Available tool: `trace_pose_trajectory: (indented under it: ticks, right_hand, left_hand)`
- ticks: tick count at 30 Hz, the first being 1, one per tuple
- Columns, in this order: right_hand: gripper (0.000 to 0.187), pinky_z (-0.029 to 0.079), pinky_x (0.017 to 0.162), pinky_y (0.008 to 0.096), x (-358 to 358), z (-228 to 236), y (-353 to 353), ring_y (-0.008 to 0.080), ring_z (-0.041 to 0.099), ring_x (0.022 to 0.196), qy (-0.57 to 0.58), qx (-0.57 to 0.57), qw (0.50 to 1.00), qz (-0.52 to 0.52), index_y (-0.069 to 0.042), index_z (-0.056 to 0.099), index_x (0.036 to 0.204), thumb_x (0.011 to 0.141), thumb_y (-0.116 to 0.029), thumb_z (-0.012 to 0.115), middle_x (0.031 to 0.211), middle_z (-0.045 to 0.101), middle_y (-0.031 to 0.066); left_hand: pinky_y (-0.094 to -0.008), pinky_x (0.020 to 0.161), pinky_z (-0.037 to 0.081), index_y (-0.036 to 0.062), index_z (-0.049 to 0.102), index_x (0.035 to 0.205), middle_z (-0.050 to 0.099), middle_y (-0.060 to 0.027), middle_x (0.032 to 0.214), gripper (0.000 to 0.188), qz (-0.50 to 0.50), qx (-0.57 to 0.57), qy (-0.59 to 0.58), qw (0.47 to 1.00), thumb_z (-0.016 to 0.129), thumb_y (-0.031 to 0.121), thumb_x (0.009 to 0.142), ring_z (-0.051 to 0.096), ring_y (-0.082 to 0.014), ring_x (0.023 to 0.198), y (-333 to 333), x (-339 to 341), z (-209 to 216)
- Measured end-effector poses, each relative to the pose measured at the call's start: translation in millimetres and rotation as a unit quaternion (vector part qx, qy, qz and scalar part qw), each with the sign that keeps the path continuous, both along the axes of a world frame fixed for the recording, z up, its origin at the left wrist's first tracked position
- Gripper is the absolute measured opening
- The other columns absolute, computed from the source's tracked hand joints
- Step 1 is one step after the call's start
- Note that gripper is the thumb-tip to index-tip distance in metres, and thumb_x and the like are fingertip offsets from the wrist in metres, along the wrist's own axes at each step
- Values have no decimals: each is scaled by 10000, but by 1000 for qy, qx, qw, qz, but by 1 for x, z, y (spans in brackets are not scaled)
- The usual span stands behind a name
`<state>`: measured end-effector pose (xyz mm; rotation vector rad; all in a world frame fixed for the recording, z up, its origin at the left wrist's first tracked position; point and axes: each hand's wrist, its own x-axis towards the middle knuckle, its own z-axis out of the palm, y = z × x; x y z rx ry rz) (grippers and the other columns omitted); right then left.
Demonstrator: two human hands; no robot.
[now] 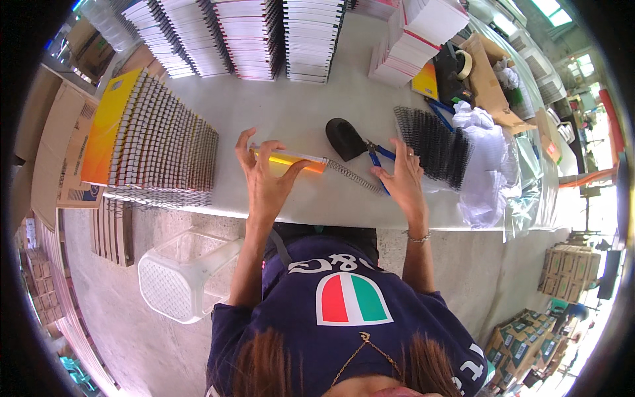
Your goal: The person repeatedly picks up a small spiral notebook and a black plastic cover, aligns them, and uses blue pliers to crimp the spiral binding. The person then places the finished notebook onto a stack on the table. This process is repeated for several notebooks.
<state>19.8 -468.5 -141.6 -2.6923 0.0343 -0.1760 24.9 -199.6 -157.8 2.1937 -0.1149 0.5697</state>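
Note:
My left hand (pixel 268 175) is closed on a thin notebook (pixel 291 161) with a yellow-orange cover, tilted on edge above the table, thumb on the cover. A loose wire coil (pixel 354 175) sticks out of the notebook's right end toward my other hand. My right hand (pixel 403 177) has its thumb and fingers apart around the handles of blue-handled pliers (pixel 374 156); whether it presses on them is unclear. By the pliers' head is a black oval piece (pixel 345 139); I cannot tell whether it is joined on.
Stacked spiral-bound notebooks (pixel 155 135) stand at left, taller stacks (pixel 248 40) behind. Black coils (pixel 433 147) lie right of my right hand, beside crumpled white plastic (pixel 486 172). Farther back are a tape roll (pixel 465 65) and a cardboard box (pixel 493 83). A stool (pixel 175 281) stands below the table.

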Motion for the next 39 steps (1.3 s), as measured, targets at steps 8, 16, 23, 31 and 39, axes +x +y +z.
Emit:
trace_pose_trajectory:
  ticks: [8,16,23,31,39]
  right_hand:
    - [622,342,1091,506,4,0,1,379,456,1282,-23,29,999,5,-123,423,1392,848,-146,724,1403,474,165]
    - [613,411,1079,440,56,3,31,367,484,1285,106,105,957,251,-126,545,1321,767,-88,805,1379,473,161]
    - [606,468,1018,408,63,-10,45,336,524,1233,7,14,936,352,-117,602,1251,709,-168,869,1411,471,147]
    - [689,438,1052,355,82,-18,23,247,583,1205,302,538,735,280,11,559,1297,754,-287,860,1303,596,118]
    - [529,461,853,252,60,36,37,103,586,941,350,313,827,310,-5,685,1147,793,-359,855,1072,664,31]
  left_hand:
    - [-482,886,431,65,516,1071,443,-151,1131,556,-54,-2,13,998,909,190,697,436,-340,1108,12,0,5]
    - [-435,864,437,57,532,1056,429,-110,1026,571,-66,-9,-34,997,918,237,676,440,-296,1049,38,4,25]
    - [-450,862,446,50,536,1034,437,-112,1044,564,-56,2,-32,998,916,265,677,443,-297,1064,45,1,31]
    - [-439,895,464,48,490,1105,457,-123,1100,714,-76,-23,1,997,944,322,626,466,-316,1082,39,2,-2]
    - [-423,927,450,55,456,1163,440,-117,1110,755,-94,-16,-5,995,948,280,636,484,-302,1075,35,1,-14]
